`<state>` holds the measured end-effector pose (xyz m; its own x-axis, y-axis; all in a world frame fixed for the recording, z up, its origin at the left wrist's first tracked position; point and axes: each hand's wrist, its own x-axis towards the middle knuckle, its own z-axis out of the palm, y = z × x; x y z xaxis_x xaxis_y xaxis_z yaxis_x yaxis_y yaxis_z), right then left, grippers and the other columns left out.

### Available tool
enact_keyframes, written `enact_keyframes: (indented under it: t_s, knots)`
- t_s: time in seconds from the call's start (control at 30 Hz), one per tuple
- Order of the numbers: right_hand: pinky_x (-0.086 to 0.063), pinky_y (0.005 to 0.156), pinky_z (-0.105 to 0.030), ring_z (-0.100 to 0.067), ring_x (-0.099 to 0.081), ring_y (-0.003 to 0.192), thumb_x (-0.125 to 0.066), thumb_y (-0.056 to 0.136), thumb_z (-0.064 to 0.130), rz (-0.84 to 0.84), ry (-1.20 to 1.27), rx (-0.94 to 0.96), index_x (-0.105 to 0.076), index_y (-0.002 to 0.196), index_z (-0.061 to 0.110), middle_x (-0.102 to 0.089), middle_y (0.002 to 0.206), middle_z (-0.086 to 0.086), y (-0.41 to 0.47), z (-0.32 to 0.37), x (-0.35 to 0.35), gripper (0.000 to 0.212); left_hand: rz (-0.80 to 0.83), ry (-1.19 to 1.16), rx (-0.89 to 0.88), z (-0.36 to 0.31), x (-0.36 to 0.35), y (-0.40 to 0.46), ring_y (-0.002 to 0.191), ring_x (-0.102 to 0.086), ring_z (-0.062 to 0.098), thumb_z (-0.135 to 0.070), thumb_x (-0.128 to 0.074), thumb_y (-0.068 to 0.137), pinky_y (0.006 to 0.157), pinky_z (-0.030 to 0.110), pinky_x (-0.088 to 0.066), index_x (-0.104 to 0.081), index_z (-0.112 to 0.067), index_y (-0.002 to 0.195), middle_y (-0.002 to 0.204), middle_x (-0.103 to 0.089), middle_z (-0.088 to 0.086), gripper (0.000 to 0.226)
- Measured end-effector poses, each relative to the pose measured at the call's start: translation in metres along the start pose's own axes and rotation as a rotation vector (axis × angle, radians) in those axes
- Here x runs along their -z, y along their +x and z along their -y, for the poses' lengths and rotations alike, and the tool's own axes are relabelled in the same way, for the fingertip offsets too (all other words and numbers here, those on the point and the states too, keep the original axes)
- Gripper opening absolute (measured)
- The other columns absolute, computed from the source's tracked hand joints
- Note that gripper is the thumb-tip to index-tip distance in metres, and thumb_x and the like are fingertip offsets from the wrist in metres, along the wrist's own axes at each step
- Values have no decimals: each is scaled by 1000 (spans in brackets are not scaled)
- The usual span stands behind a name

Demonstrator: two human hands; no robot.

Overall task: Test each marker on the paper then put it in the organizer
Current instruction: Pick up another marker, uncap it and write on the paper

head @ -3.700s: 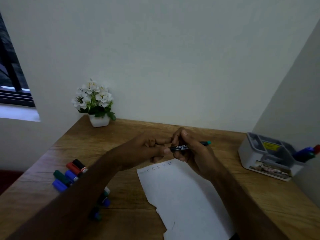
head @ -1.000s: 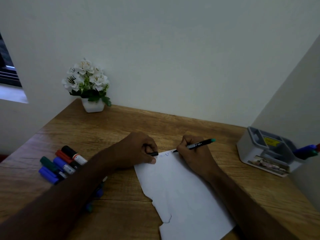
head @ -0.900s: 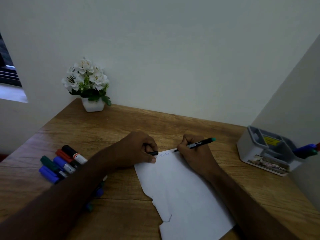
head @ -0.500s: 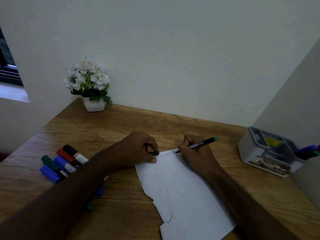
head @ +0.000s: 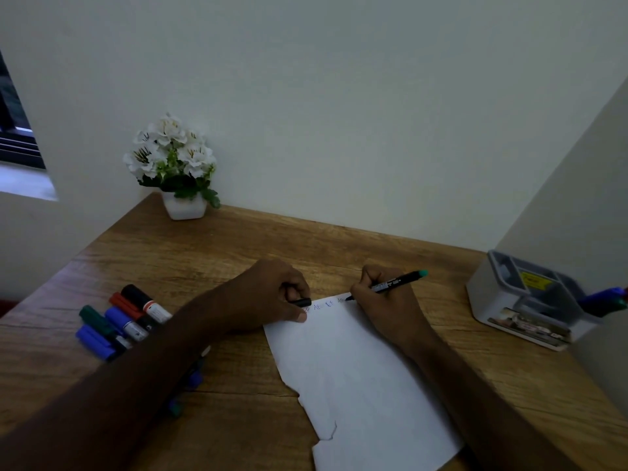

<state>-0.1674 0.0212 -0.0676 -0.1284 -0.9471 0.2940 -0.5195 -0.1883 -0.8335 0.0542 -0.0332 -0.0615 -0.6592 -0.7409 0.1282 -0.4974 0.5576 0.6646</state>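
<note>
A white sheet of paper [head: 356,375] with a torn left edge lies on the wooden desk. My right hand [head: 384,300] grips a thin black marker [head: 394,283] with a teal end, its tip touching the paper's top edge beside several small scribbles. My left hand [head: 272,294] rests on the paper's top left corner and holds the black cap [head: 300,302] in its curled fingers. A grey-white organizer [head: 523,300] stands at the right, with blue and green markers [head: 605,299] in it.
Several loose markers [head: 125,317], red, black, blue and green, lie at the left, partly hidden under my left forearm. A white pot of white flowers [head: 176,171] stands at the back left by the wall. A side wall rises close behind the organizer.
The marker was uncapped in the air, then lowered to the paper. Over the last second its tip has crept slightly right along the top edge. My left hand has stayed put.
</note>
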Motion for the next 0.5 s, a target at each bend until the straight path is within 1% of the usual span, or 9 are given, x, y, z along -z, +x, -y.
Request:
enact_keyframes:
  t_s: [0.1,0.2,0.3,0.37,0.5]
  knots:
    - [-25,45,-19,-5,-33,49,-59,79,-7,-13,1,5,-40,58,-2,-40,54,0,0,1,-1,29,2,1,4,0,0,-1,72,-55,1,-24,-81,72,59,13,-41,-74,-23,95,83,-65,-8,24]
    - [-24,46,-20,-7,-32,51,-59,79,-7,-6,1,14,-39,59,-4,-39,55,-3,0,1,-1,29,-7,13,6,-1,0,-1,75,-57,4,-24,-81,72,64,18,-45,-74,-22,96,87,-66,-7,25]
    - [-24,46,-19,-4,-32,49,-59,79,-7,-5,11,4,-40,57,6,-38,52,3,0,1,0,32,-6,-6,1,-2,0,-2,73,-56,4,-22,-81,72,62,16,-44,-74,-20,96,87,-67,-5,25]
    - [-25,46,-18,-2,-32,48,-60,78,-6,-2,0,14,-41,56,9,-38,51,6,0,2,0,32,-5,-2,-1,-3,1,-3,72,-55,3,-21,-81,73,61,15,-43,-74,-20,97,87,-67,-5,25]
    - [-24,45,-18,-6,-32,50,-61,78,-6,-29,-8,3,-39,58,-1,-38,54,-2,1,2,-1,30,-3,14,-6,-4,2,-3,73,-55,3,-23,-81,73,63,17,-44,-74,-21,97,86,-66,-7,25]
